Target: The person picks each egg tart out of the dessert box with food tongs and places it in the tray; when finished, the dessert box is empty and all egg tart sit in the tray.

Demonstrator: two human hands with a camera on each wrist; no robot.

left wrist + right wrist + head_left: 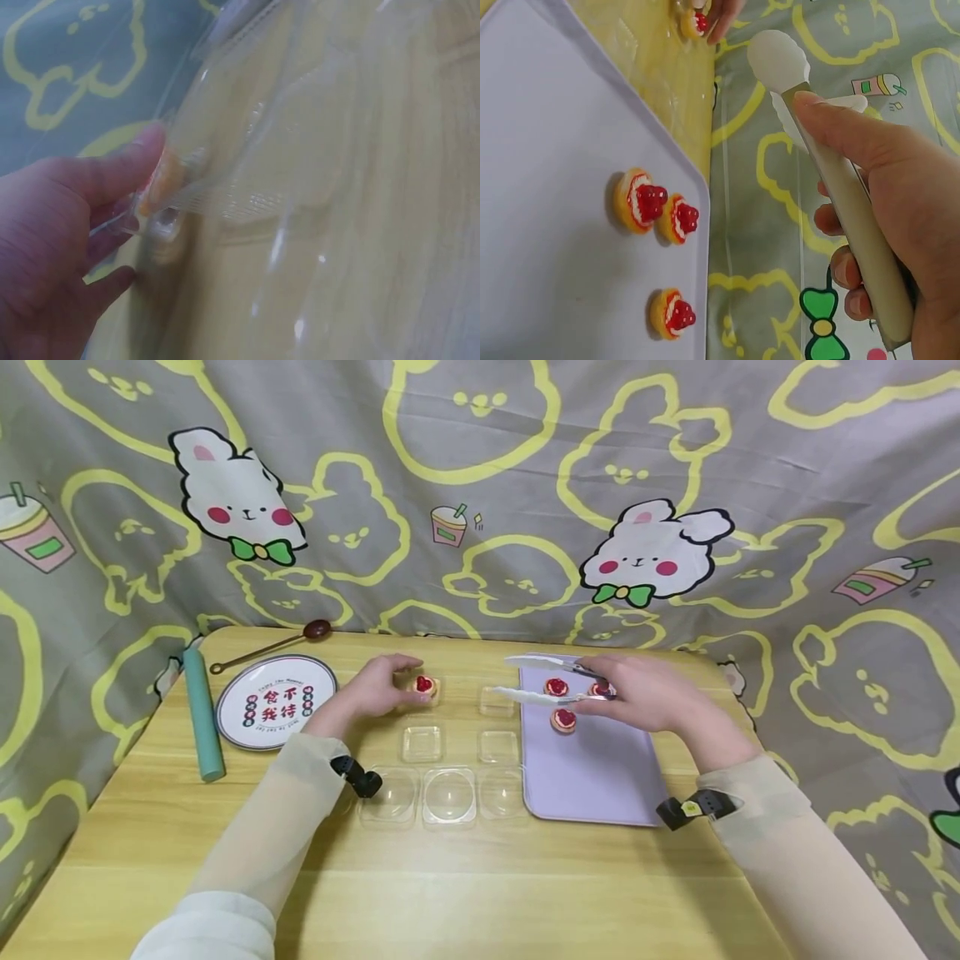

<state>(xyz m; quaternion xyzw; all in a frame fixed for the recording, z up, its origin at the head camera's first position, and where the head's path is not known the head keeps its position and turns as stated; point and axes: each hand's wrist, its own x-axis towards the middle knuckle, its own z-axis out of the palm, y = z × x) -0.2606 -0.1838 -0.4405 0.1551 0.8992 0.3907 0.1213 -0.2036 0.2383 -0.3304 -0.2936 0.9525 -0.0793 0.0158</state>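
My left hand (380, 686) pinches the side of a small clear plastic box (438, 680) between thumb and fingers. Inside it sits a tart with red fruit on top (424, 686), which appears blurred in the left wrist view. Tongs (855, 225) with white, scalloped ends lie in the grip of my right hand (648, 693). Their two arms are spread with nothing between them, above the left edge of a lilac tray (592, 785). Several similar tarts are on that tray, among them a front one (564, 721) and one partly behind the tongs.
More clear square boxes (422, 743) stand mid-table, with a row of clear domed pieces (448, 795) in front. To the left are a white plate with red characters (277, 702), a green rolling pin (202, 714) and a brown long-handled spoon (317, 629). A patterned curtain (517, 568) hangs behind.
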